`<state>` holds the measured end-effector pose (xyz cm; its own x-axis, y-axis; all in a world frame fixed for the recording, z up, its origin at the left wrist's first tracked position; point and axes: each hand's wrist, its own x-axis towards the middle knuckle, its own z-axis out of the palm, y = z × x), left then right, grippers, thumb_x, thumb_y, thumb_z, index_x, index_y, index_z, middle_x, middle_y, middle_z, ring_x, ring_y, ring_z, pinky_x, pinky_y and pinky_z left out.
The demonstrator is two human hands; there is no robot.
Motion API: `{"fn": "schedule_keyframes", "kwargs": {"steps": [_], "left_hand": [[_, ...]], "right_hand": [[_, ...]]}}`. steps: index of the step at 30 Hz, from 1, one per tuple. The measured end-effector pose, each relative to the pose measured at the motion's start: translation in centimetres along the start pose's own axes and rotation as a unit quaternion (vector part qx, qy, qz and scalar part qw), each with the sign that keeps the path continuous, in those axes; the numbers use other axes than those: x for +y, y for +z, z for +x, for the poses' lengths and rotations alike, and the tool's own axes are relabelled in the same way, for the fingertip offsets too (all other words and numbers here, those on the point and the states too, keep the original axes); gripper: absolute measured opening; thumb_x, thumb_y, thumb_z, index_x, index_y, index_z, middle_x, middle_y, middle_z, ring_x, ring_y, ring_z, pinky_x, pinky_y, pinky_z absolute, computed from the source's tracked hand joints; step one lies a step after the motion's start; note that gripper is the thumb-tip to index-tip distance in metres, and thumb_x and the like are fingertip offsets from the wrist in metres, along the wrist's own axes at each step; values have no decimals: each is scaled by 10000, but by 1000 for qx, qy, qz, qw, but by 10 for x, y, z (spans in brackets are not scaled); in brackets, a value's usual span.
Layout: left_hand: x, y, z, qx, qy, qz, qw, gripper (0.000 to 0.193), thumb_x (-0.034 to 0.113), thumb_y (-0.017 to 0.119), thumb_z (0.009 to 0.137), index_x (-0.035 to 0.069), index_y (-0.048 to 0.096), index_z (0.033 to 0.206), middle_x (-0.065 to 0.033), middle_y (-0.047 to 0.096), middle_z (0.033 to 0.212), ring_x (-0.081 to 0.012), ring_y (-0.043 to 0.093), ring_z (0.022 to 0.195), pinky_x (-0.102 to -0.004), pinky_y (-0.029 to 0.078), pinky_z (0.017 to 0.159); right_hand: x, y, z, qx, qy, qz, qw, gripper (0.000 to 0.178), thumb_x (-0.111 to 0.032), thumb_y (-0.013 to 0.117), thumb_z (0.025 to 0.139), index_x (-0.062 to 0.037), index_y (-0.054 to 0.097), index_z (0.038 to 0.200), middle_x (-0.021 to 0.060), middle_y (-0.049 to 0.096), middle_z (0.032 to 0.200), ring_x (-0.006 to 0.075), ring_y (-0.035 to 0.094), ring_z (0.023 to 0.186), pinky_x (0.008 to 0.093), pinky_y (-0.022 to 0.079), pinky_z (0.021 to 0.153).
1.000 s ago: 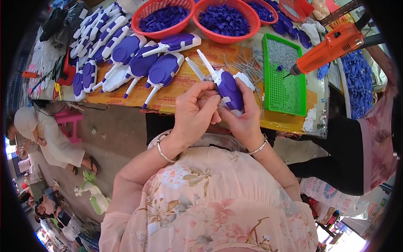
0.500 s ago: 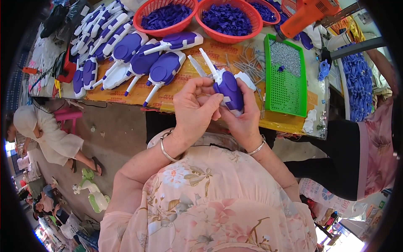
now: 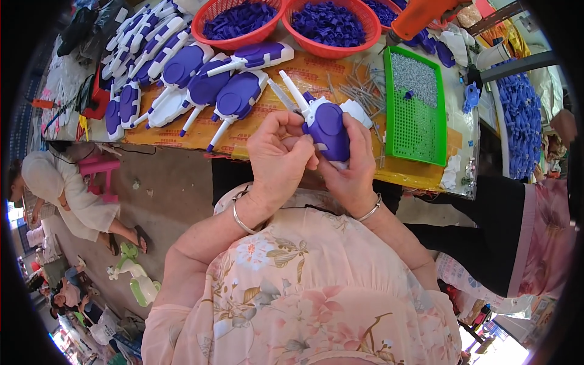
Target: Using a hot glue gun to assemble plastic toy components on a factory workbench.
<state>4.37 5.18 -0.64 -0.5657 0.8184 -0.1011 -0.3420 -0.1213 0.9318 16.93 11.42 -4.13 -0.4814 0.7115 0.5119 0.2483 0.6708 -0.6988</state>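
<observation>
Left hand (image 3: 277, 155) curls against the left edge of a purple-and-white device (image 3: 329, 125); what its fingertips pinch cannot be told. Left of it, similar devices (image 3: 237, 96) look assembled. Between the hands, the held device seems unfinished; ahead, loose purple parts (image 3: 331, 25) fill baskets (image 3: 331, 52). Right hand (image 3: 353, 164) clasps the device's right side. Since the earlier frame, its purple face has turned toward the camera.

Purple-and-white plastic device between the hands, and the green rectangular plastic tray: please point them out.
Purple-and-white plastic device (image 3: 330, 121): head view, on its round purple cover.
Green rectangular plastic tray (image 3: 404, 126): head view, on its bare perforated bottom.
</observation>
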Motion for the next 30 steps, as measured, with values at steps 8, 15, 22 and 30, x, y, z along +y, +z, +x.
{"fn": "schedule_keyframes", "kwargs": {"steps": [8,15,22,30], "left_hand": [[-2,-2,-1,-9,-8,33,999,159,-79,556,834,-50,533,989,-93,631,830,-122,643,613,-226,517,520],[3,-15,-2,10,10,55,998,156,-73,598,839,-44,592,992,-68,653,849,-112,657,670,-224,533,592],[-6,-39,13,-4,-77,-77,994,120,-12,636,851,-21,617,969,-62,661,857,-128,647,716,-242,522,680],[-7,-29,12,-7,-86,-37,996,113,30,646,864,-1,607,966,-68,667,876,-140,646,712,-254,522,686]], "right_hand": [[0,-3,1,36,-85,-39,995,841,46,796,605,5,412,1353,211,504,1247,370,535,1133,407,487,925],[2,0,-1,27,51,33,998,725,0,791,683,33,445,1320,183,543,1201,301,566,1097,359,463,937],[8,0,-3,15,172,193,966,689,-39,767,716,55,440,1315,159,544,1199,253,561,1093,324,448,947],[9,-2,-4,-17,148,154,977,727,2,744,761,47,375,1385,113,522,1283,148,524,1137,280,430,974]]}}
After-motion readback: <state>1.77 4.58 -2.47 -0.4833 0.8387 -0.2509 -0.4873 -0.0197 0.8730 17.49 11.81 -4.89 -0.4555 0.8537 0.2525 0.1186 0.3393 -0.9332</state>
